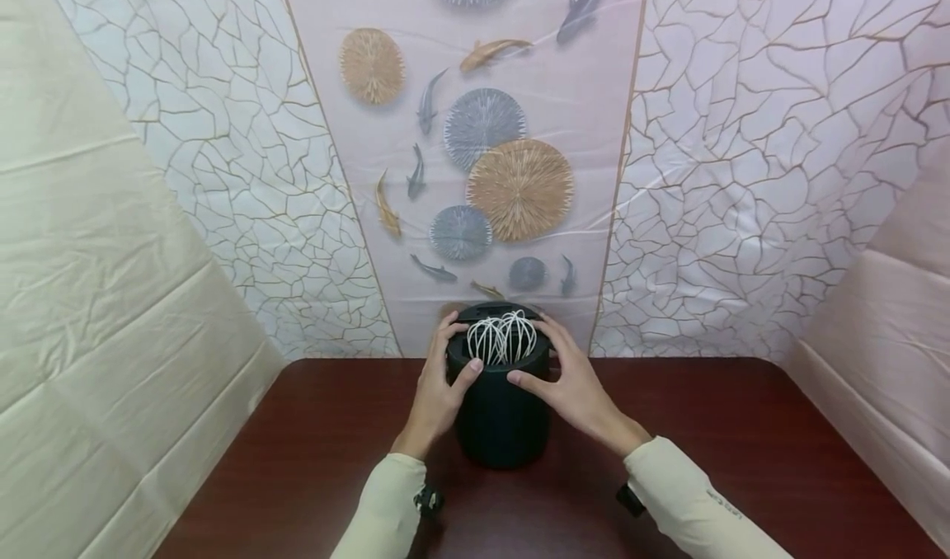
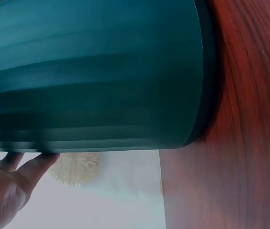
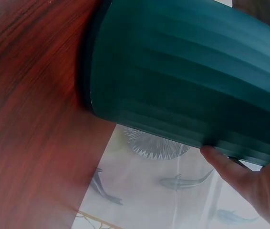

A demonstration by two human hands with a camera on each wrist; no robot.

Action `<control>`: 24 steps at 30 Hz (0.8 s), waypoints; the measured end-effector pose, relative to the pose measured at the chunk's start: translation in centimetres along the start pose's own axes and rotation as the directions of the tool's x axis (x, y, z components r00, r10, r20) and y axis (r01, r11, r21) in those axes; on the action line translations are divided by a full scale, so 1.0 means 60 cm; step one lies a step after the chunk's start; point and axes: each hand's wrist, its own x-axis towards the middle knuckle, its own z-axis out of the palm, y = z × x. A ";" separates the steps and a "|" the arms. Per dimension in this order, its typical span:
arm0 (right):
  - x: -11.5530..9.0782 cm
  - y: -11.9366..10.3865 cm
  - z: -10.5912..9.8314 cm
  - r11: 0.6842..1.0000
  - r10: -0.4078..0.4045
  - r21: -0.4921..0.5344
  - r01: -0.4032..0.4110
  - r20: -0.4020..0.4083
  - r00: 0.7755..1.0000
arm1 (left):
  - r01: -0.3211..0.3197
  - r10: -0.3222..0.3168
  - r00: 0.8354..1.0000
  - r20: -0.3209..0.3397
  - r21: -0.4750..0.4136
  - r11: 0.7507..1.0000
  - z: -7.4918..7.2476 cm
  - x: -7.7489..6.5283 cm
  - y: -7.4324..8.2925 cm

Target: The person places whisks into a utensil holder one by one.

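A dark green, ribbed utensil holder [image 1: 501,423] with a black top stands upright on the table, in the middle of the head view. Two white wire whisk heads, a left whisk [image 1: 484,343] and a right whisk [image 1: 522,334], poke up out of its opening; their lower parts are hidden inside. My left hand [image 1: 439,386] grips the holder's upper left side, thumb in front near the rim. From the other side my right hand [image 1: 582,382] holds it, thumb across the front. Both wrist views show the green wall [image 2: 101,90] close up, with fingertips [image 3: 212,153] against it.
The dark red wooden table [image 1: 319,443] runs out to both sides of the holder. Behind it hangs a cloth backdrop [image 1: 416,320] printed with fish and round shapes. Pale cloth walls [image 1: 111,361] slope down at left and right.
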 end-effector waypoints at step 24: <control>-0.010 0.037 -0.046 0.998 0.070 0.014 -0.069 -0.056 0.996 | 0.158 -0.125 0.980 0.156 -0.218 0.963 0.051 0.029 -0.005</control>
